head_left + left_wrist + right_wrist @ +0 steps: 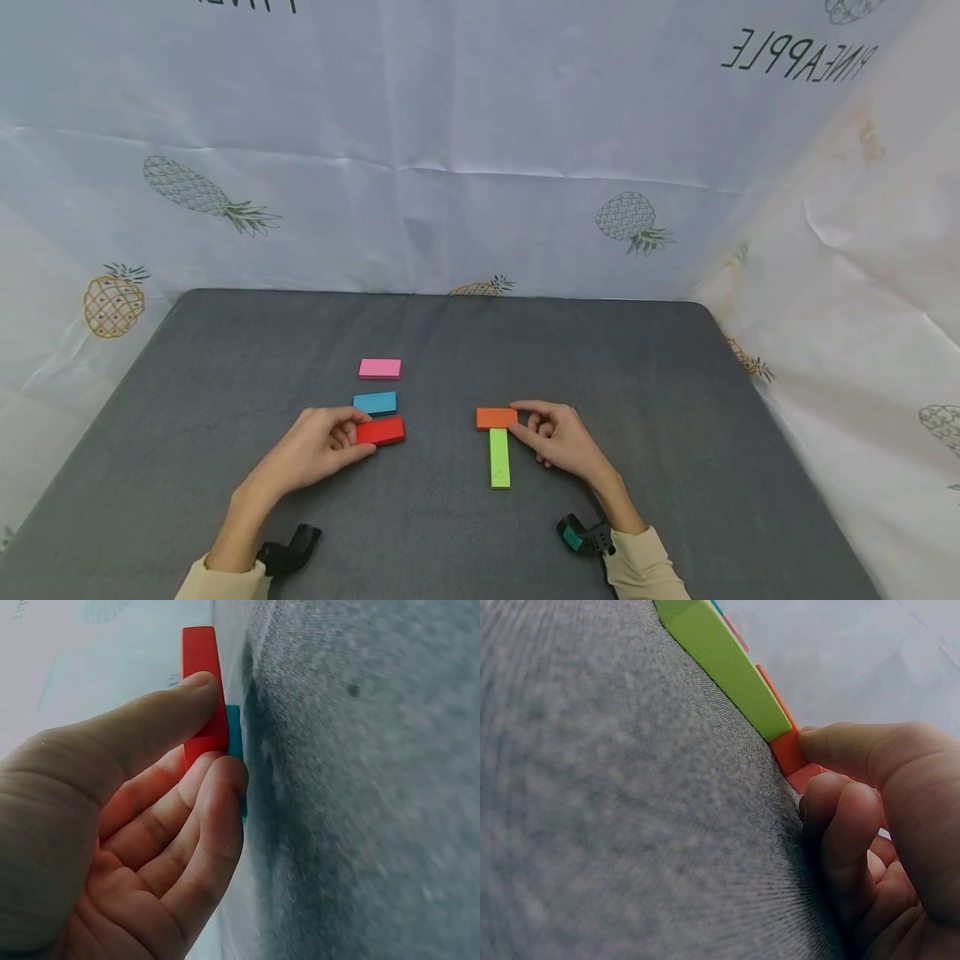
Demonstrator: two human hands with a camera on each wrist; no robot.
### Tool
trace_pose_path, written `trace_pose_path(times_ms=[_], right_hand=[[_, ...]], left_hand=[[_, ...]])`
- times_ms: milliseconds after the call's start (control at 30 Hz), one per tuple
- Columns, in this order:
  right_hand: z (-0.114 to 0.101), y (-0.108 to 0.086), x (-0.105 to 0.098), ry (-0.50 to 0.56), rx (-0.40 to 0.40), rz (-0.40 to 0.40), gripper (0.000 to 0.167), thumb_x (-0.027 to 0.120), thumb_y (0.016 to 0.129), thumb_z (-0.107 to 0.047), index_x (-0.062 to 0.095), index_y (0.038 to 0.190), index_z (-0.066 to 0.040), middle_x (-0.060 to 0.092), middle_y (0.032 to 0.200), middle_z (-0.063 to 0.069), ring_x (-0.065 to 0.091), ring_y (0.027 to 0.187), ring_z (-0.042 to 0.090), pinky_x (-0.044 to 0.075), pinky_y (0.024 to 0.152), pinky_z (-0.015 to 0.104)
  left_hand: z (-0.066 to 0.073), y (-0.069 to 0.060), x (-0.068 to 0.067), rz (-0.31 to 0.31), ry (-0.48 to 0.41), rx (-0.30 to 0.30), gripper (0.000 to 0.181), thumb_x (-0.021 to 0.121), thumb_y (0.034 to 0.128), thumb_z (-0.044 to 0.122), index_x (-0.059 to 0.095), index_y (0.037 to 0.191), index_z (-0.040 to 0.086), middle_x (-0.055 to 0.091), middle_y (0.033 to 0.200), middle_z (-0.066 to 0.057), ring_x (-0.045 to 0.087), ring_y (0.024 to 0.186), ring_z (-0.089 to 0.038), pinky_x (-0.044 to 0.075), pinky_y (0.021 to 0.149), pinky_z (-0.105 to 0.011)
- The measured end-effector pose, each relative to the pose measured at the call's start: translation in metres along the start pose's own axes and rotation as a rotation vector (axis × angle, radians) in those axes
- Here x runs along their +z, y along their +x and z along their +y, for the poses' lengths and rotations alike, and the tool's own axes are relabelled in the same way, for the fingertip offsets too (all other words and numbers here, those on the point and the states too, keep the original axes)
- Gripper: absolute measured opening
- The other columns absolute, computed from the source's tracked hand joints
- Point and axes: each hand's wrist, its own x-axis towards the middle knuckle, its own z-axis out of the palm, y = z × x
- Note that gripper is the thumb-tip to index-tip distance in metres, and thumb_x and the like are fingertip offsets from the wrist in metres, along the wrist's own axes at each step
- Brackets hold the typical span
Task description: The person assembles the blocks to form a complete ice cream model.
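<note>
The left hand [318, 446] pinches the left end of a flat, red rectangular block [386, 431] between thumb and fingers; whether the block rests fully on the surface or is slightly raised, I cannot tell. The right hand [558, 437] grasps the right end of a flat, orange rectangular block [493, 418], its thumb at the near side and its index finger at the far side, the other fingers curled in.

The orange block lies crosswise against the far end of a long, lime-green rectangular block [499, 458], which points towards the near edge of the dark grey, cloth-covered table [637, 358]. Together they make a T, so this pair looks placed, though the right hand has not let go of it.

Three pieces stand apart from that shape, towards the table's left edge: the red one in hand, a flat, blue rectangular block [375, 403] just beyond it, and a flat, pink rectangular block [379, 368] nearest the far edge. By the look of it, these three are not yet joined to the T.

Behind the far edge hangs a pale, pineapple-printed sheet [487, 100].
</note>
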Motion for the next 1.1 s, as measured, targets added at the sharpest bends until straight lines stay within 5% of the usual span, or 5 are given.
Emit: trace_pose_path(times_ms=[500, 833, 1100], right_hand=[[-0.039, -0.006, -0.001, -0.008, -0.002, 0.002, 0.034, 0.067, 0.097, -0.002, 0.063, 0.129, 0.009, 0.060, 0.070, 0.024, 0.047, 0.041, 0.004, 0.047, 0.043, 0.025], [-0.004, -0.001, 0.003, -0.035, 0.017, 0.013, 0.036, 0.067, 0.097, -0.005, 0.063, 0.132, 0.004, 0.060, 0.070, 0.021, 0.046, 0.041, 0.002, 0.046, 0.042, 0.025], [-0.002, 0.000, 0.002, -0.027, 0.029, 0.014, 0.036, 0.069, 0.097, -0.009, 0.065, 0.132, -0.001, 0.062, 0.071, 0.018, 0.047, 0.041, 0.002, 0.046, 0.043, 0.025]], left_hand=[[0.011, 0.017, 0.005, 0.076, 0.026, 0.045, 0.032, 0.083, 0.0861, 0.017, 0.073, 0.111, -0.001, 0.061, 0.073, 0.006, 0.054, 0.063, 0.001, 0.053, 0.064, -0.020], [0.016, 0.032, 0.009, 0.079, 0.027, 0.048, 0.030, 0.083, 0.0854, 0.014, 0.073, 0.109, -0.002, 0.064, 0.073, 0.004, 0.055, 0.062, -0.001, 0.053, 0.062, -0.020], [0.024, 0.049, 0.013, 0.072, 0.031, 0.069, 0.029, 0.083, 0.0848, 0.013, 0.073, 0.108, -0.001, 0.064, 0.073, 0.003, 0.056, 0.062, -0.004, 0.052, 0.062, -0.020]])
